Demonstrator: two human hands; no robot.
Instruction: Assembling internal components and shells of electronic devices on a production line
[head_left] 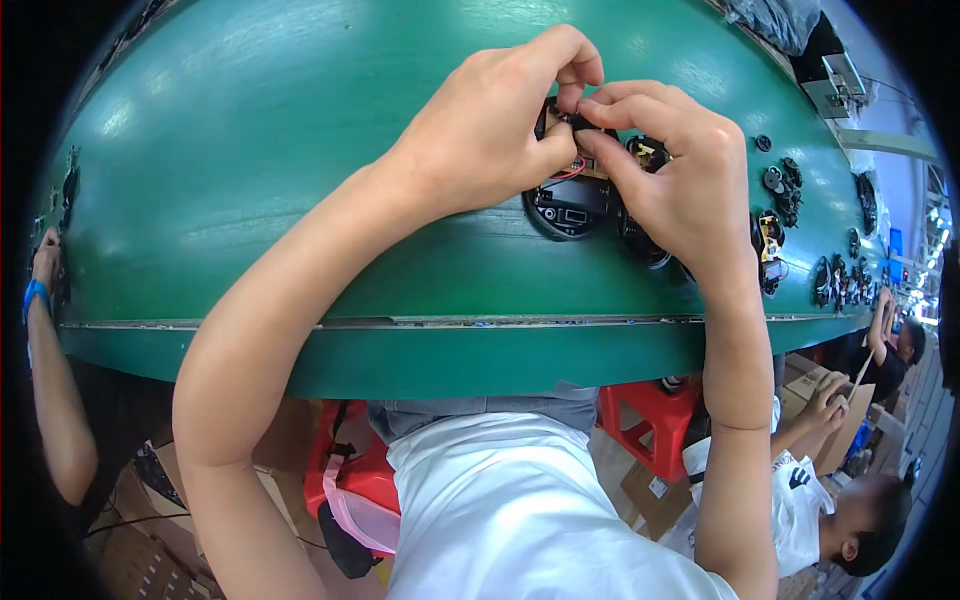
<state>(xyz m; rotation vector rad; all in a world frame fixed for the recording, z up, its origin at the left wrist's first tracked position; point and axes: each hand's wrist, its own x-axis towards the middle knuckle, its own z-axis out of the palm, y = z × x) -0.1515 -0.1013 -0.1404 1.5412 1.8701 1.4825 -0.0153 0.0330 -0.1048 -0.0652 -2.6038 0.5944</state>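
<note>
A black round electronic housing (570,218) lies on the green table (300,150), with a rectangular socket on its lower part and thin red wires (572,170) across it. My left hand (485,135) reaches over its upper left, with thumb and fingers pinched together at its top. From the right, my right hand (690,155) brings its thumb and forefinger to the same spot, almost touching the left fingertips. Both hands are closed on a small dark part there, too covered by fingers to name. Partly hidden beneath the right hand sits a second black housing (640,240).
More black assemblies (770,245) and dark part clusters (785,185) lie to the right. At the far left, a co-worker's hand (46,262) with a blue wristband is by circuit boards (68,190). Another person's hand (825,400) appears lower right, near a red stool (650,425).
</note>
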